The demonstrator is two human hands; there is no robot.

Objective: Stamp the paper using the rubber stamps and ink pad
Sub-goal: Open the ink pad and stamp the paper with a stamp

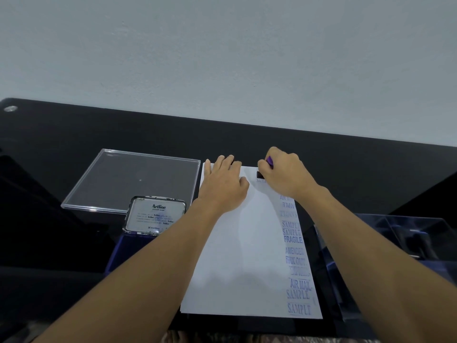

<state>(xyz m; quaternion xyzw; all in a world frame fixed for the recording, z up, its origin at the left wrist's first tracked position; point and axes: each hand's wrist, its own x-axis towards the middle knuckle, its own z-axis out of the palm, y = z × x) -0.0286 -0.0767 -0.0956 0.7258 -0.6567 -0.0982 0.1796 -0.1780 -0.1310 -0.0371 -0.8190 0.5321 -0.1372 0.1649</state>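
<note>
A white sheet of paper (237,243) lies on the black table, with a column of blue stamped words down its right side. My left hand (223,184) rests flat on the paper's far left part, fingers straight. My right hand (284,173) grips a purple-handled rubber stamp (269,161) and holds it down at the paper's far right corner, where a faint print shows beside its dark base. The ink pad (138,246) sits open to the left of the paper, its lid (155,215) raised and labelled Artline.
A clear plastic lid (133,179) lies flat at the back left. A clear tray (395,243) with dark stamps stands to the right of the paper. A pale wall rises behind the table's far edge.
</note>
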